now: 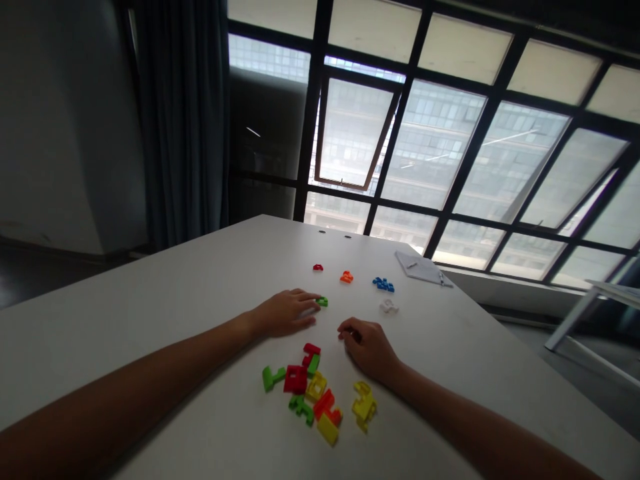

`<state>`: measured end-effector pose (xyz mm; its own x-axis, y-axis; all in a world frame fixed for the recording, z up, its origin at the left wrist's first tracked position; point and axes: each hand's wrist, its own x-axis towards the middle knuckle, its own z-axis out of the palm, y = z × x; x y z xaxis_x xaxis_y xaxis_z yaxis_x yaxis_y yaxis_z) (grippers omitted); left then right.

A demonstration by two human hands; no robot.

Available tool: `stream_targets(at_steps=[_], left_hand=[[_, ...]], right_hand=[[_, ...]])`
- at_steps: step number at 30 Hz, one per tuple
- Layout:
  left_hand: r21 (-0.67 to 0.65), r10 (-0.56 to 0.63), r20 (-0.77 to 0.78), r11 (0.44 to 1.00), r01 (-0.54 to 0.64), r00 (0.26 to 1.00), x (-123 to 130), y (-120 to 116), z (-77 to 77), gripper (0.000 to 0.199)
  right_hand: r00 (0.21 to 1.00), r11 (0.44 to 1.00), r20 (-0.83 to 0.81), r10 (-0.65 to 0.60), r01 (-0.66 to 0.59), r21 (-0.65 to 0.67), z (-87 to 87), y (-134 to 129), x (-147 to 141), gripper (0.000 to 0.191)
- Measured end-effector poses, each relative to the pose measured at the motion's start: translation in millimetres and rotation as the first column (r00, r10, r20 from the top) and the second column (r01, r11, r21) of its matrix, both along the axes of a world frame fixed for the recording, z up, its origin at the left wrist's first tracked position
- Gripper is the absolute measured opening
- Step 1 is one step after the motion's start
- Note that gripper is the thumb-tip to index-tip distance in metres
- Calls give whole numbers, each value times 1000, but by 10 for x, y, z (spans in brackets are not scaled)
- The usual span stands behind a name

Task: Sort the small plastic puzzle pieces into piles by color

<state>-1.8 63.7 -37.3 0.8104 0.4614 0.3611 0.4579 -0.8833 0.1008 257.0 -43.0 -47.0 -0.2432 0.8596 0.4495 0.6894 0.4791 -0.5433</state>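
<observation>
Hanging at far left, a dark curtain [185, 127] stands beyond a white table [200, 287]. Next, the left hand [286, 312] lies flat, fingers stretched out and slightly spread, their tips at a small green piece [323, 302]. Nearer the viewer is a loose pile of red, green, yellow and orange pieces [301, 407]. Farther off sit a lone red piece [318, 267], then an orange cluster [347, 277]. Nearby to the right, a yellow clump [365, 403] lies below the right hand [367, 347], whose fingers curl inward; I cannot tell whether they pinch anything. Beyond are a blue cluster [384, 285], a white cluster [389, 307] and, rightmost on the table, papers [423, 269].
</observation>
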Motion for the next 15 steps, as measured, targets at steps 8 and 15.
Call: stream_targets(at_steps=[8,15], left_hand=[[-45,284,-3,958,-284,959,-79,279,-123,59],[33,376,81,925,-379,923,-80,241,-157,61]], right_hand=[[991,992,30,128,-128,-8,14,8,-7,34],[864,875,162,477,-484,11,209,-84,-21,54]])
